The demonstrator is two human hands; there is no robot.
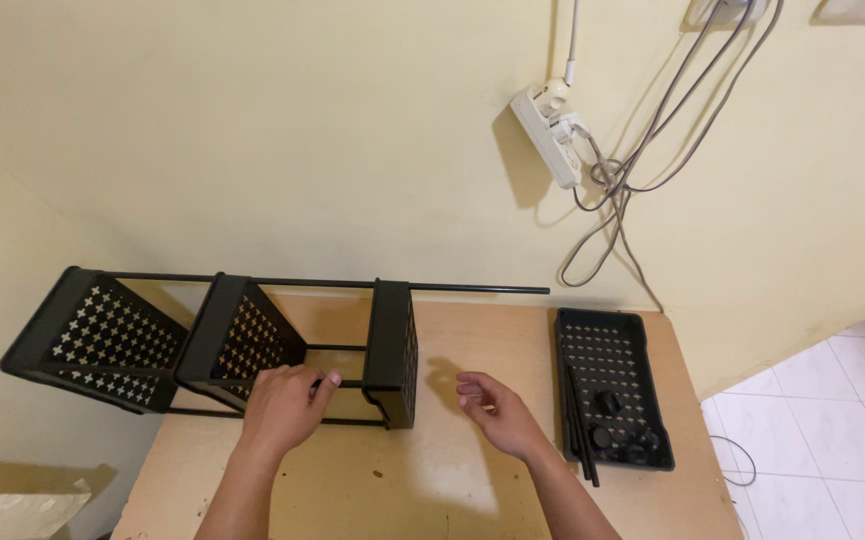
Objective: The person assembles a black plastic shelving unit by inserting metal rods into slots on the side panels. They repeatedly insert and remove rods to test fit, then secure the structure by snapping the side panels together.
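Note:
A black rack (243, 340) of three perforated trays joined by thin black rods lies on its side across the left of a wooden table (423, 470). My left hand (288, 405) grips one of the lower rods between the middle tray and the right tray (393, 350). My right hand (498, 410) hovers just right of the rack with its fingers loosely curled and nothing in it. One long rod (473, 288) sticks out past the right tray along the wall.
A fourth black perforated tray (608, 345) lies flat at the table's right, holding loose rods (581, 430) and small round black caps (608, 402). A white power strip (551, 130) with grey cables hangs on the yellow wall. White floor tiles lie beyond the right edge.

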